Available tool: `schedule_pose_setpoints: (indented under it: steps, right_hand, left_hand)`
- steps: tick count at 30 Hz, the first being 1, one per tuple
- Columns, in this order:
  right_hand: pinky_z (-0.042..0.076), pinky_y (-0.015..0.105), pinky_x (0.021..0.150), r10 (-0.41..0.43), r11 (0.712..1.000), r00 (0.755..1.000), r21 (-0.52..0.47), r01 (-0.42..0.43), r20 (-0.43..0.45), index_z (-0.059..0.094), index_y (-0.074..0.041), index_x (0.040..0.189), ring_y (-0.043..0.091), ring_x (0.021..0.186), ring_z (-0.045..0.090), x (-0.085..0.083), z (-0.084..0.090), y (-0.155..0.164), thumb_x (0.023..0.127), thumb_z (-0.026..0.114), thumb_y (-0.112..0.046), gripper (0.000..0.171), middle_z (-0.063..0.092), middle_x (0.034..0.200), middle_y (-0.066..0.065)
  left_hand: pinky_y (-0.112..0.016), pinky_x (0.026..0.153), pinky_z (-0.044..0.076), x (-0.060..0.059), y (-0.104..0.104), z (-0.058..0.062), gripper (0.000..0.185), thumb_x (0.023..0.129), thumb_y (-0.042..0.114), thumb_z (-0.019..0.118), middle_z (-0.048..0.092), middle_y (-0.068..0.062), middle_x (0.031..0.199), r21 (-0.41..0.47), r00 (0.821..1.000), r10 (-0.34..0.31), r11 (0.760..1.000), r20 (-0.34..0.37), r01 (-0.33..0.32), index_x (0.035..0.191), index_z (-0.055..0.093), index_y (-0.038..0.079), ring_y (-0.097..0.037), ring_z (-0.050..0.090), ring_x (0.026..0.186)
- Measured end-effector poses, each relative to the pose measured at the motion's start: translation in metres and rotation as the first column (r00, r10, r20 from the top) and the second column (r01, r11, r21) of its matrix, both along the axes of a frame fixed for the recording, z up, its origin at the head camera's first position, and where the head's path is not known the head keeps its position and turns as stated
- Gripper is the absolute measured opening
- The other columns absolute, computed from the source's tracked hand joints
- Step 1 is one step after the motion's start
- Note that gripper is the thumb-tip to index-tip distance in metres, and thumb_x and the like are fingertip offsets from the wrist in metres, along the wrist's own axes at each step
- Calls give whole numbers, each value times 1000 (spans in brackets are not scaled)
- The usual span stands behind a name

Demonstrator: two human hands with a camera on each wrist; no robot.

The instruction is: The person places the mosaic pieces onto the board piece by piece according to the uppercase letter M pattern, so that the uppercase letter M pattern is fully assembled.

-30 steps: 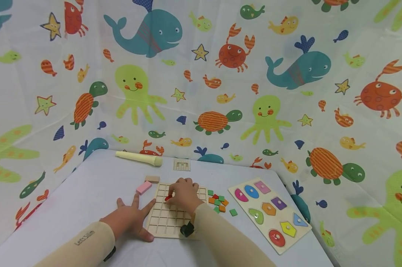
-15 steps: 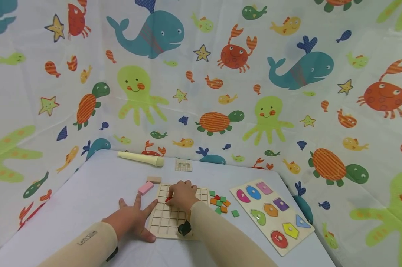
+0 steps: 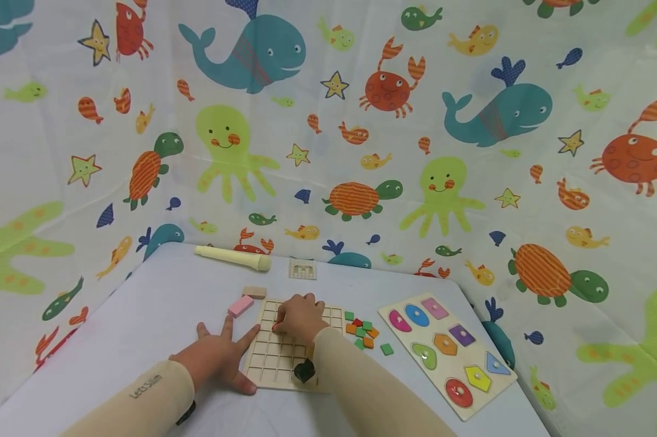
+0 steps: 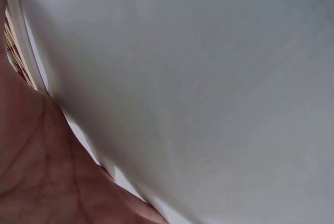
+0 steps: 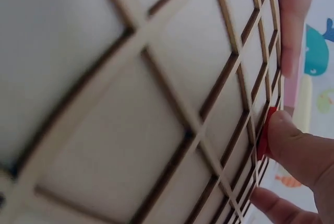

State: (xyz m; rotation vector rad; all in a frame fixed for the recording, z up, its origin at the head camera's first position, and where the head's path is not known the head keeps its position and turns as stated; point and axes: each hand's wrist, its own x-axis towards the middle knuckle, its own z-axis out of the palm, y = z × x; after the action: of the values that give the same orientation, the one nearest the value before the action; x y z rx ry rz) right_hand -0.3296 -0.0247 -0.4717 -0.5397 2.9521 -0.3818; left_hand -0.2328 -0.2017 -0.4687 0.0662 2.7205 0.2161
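Over on the left, the left hand (image 3: pixel 216 359) is spread wide on the white-covered bench (image 3: pixel 159 309) and holding nothing; its fingertip is at, or just beside, the square pale wooden grid board (image 3: pixel 267 361); on that board the right hand (image 3: pixel 301 318) pinches a small flat red tile (image 5: pixel 265 134) at a cell toward the upper left, can't tell if it's seated; looks like early days to me, since every cell I can see is bare, some being hidden; right of that, loose flat green, orange and red tiles (image 3: pixel 367 326) sit off the board, so I'd guess those are left.
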Motion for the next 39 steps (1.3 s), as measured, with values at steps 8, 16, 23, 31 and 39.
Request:
schedule_pose_setpoints:
  steps: [8,16,23,31,39]
  right_hand:
    - [37,53,95,66,992,996,109,-59,-55,68,-34,72,23,103,45,1,5,-2,90,84,-46,27,64,92,-9]
    - [39,52,95,86,985,991,161,-69,-100,67,-36,74,22,102,46,0,1,-3,90,82,-48,25,62,94,-9]
    - [38,52,96,71,990,995,124,-62,-76,67,-34,73,22,102,45,3,2,-2,90,83,-44,25,62,92,-9]
    - [38,54,101,55,991,996,128,-46,-68,66,-33,74,23,104,46,7,7,-4,93,82,-44,27,60,93,-7]
    - [41,57,104,29,997,992,78,-19,-123,79,-37,111,28,122,53,4,1,-1,92,83,-47,21,67,115,-4]
  left_hand:
    - [-98,85,31,-1,2,2,139,56,88,83,7,-40,171,-1,1000,8,1000,21,-8,169,23,34,-90,6,136]
    - [-98,86,31,-1,2,4,139,56,87,84,7,-40,171,5,1000,17,1000,18,-17,169,24,34,-89,6,136]
    - [-97,87,32,-3,1,-2,140,55,88,83,7,-40,171,-2,1000,9,1000,11,-9,169,24,34,-90,7,135]
    - [-97,86,33,-4,1,-1,139,57,89,82,8,-41,171,-20,1000,-6,1000,8,6,169,23,33,-90,8,134]
    - [-95,93,33,1,1,3,137,59,88,82,11,-42,169,-32,1000,-21,999,-2,21,169,25,29,-91,11,133]
